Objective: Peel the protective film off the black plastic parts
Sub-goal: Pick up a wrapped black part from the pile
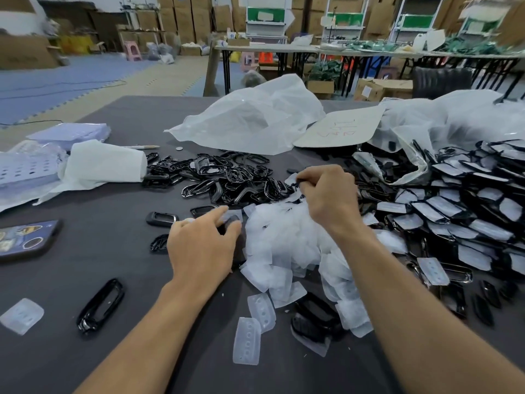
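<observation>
A warehouse room, cartons stacked along the back wall. Up close, a dark table (99,251) is sorted into zones. Filmed parts (468,211), each under a pale sheet, are heaped on the right, in easy reach of the right hand. Bare parts (227,177) pile up at centre back. Shed films (284,245) mound between the forearms, probably because that is where they drop from the fingers.

The left hand (203,245) sits low beside the mound, thumb and forefinger narrowed on a dark part (231,223), seemingly steadying it for the pull. The right hand (329,194) is over the mound's far edge with its fingers curled tight, pinching a pale scrap (292,177) (film by its look, with something dark under it; I cannot tell whether that is a second part).

By the size of the right heap, much is left to peel. A phone (28,240), a tissue roll (105,163) and a slack bag (250,120) lie off to the sides, out of the working lane.
</observation>
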Motion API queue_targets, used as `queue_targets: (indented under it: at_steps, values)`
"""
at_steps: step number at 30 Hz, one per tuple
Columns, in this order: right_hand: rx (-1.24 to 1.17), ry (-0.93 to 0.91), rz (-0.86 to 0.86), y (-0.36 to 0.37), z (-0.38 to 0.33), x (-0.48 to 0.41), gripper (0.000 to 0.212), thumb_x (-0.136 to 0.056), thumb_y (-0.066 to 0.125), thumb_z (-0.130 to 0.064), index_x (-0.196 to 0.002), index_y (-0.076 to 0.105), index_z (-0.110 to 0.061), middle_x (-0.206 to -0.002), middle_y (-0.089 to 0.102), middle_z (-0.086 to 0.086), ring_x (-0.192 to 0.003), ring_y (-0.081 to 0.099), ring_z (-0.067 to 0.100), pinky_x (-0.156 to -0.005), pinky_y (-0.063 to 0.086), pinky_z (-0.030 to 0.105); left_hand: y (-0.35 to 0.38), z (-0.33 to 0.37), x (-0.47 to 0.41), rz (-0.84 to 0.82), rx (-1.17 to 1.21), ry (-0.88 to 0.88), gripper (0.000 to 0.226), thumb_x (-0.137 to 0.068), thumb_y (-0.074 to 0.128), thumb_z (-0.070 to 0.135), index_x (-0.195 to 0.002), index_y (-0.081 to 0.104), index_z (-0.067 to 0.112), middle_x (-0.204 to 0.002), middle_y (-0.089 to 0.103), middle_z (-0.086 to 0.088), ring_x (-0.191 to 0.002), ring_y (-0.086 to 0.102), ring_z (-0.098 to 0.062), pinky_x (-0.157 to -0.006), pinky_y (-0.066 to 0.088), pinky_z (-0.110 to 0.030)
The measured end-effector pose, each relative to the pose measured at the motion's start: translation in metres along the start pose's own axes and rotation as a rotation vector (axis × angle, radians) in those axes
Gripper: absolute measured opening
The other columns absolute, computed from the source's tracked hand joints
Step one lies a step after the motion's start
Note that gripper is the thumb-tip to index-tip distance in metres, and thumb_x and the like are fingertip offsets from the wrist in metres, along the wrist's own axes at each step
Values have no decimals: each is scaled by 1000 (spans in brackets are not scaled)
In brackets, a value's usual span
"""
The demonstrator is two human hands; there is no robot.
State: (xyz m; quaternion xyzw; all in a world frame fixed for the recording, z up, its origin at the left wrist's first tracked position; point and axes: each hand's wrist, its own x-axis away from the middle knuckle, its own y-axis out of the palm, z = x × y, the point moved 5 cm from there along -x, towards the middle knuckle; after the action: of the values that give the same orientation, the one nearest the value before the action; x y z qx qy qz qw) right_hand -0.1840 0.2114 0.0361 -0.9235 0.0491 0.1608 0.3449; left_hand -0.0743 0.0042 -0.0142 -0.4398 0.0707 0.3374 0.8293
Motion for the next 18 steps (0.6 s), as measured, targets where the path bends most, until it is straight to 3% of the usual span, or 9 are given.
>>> queue_targets:
  at_steps: [3,6,8,12,15,18]
  values:
    - [-243,-27,-117,26,-23,25,17,-90,74,-9,-96,83,-22,-81,76,-14,-70,67,-5,-72,54,13,-3,-10,-1,-16,259,-154,30,-88,64,54,-111,78,40,-88,80,11,-92,73,-15,-91,55,-40]
    - [-378,6,-205,48,-31,40,23,-90,70,-5,-83,79,-26,-56,66,-19,-52,57,-4,-55,43,11,2,-9,0,-159,657,-202,14,-86,75,37,-99,81,41,-77,77,-11,-71,69,-15,-74,57,-38]
    - [-404,34,-222,57,-29,45,21,-92,68,-7,-82,78,-23,-52,63,-19,-49,53,-2,-56,42,16,0,-11,0,-143,657,-202,14,-84,78,34,-96,81,41,-75,77,-10,-65,66,-20,-67,57,-41]
    - [-455,69,-186,59,-24,52,16,-92,66,-9,-89,80,-17,-58,67,-12,-51,56,3,-57,50,27,-3,-15,-5,-67,567,-215,13,-87,79,31,-91,78,43,-57,71,8,-47,52,-8,-50,45,-18]
    - [-447,66,-125,55,-21,54,22,-92,64,-5,-95,79,-21,-64,71,-9,-55,64,9,-60,58,27,-6,-18,-7,3,364,-231,11,-88,76,34,-96,80,40,-69,75,17,-68,69,-2,-70,50,-24]
    - [-405,41,-80,51,-19,55,35,-88,63,2,-103,78,-26,-72,72,-14,-68,70,5,-66,57,17,-14,-14,-7,96,47,-159,22,-91,69,31,-109,78,39,-98,79,15,-99,71,-20,-84,43,-31]
